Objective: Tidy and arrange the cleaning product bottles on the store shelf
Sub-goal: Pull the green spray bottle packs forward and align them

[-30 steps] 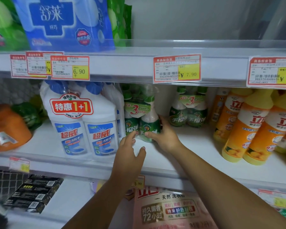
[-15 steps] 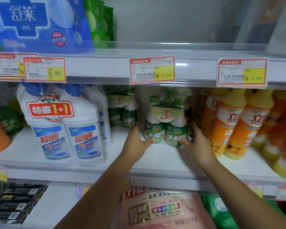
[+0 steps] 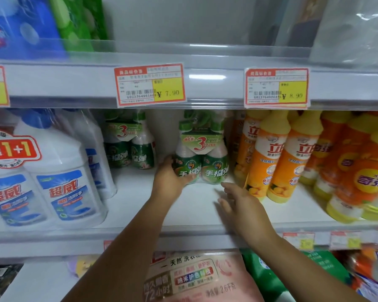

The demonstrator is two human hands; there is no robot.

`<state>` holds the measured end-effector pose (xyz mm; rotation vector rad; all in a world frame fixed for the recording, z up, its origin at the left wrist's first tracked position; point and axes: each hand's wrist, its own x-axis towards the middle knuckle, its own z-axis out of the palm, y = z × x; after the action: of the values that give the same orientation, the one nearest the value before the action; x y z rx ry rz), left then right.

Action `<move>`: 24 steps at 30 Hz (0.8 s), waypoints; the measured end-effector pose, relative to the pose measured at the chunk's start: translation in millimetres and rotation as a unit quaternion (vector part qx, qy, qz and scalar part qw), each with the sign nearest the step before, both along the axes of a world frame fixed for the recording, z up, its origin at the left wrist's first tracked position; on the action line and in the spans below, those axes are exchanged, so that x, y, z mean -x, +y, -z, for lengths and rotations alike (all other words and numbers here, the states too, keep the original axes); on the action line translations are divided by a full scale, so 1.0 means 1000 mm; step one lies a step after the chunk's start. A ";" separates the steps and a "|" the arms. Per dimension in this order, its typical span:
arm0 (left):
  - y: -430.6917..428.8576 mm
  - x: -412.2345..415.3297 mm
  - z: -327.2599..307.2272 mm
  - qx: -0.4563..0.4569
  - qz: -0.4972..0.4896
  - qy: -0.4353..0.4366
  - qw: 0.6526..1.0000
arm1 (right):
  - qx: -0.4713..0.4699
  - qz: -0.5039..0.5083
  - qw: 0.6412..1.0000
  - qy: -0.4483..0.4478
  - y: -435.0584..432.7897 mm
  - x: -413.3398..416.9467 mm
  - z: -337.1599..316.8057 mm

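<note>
One shelf (image 3: 183, 214) carries white cleaner bottles (image 3: 59, 171) at nine o'clock, orange bottles (image 3: 268, 162) at three, and between them the upright green pack (image 3: 202, 155) I am squaring. My left hand (image 3: 168, 182) curls its grip round the pack's lower left; my right hand (image 3: 238, 201) hovers spread at five o'clock, seemingly touching nothing. Next, I'd align it with its neighbours.

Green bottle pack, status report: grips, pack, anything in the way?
Left grip holds green bottle pack, left side. Right grip open, off the pack. Pack upright on shelf. Orange bottles close on its right.
</note>
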<state>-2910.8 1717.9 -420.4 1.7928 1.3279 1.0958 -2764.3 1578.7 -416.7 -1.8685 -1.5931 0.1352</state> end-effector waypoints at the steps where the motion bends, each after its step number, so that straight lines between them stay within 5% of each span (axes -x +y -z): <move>1: 0.001 -0.002 0.000 -0.007 -0.005 0.006 1.000 | -0.001 -0.001 1.000 -0.002 0.000 0.000 0.001; 9: 0.007 -0.013 0.001 -0.019 -0.008 0.013 1.000 | -0.004 -0.001 1.000 -0.007 0.004 -0.001 0.003; 16: -0.006 0.011 -0.007 0.063 0.042 -0.030 0.997 | -0.005 -0.006 1.000 0.006 0.005 0.003 0.003; 24: -0.055 0.094 -0.017 0.037 -0.034 -0.009 0.999 | 0.015 -0.142 0.986 0.087 0.075 0.084 -0.012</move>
<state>-3004.7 1663.2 -403.7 1.6920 1.4087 1.0813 -2848.8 1653.9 -404.6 -1.5945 -1.7313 0.4380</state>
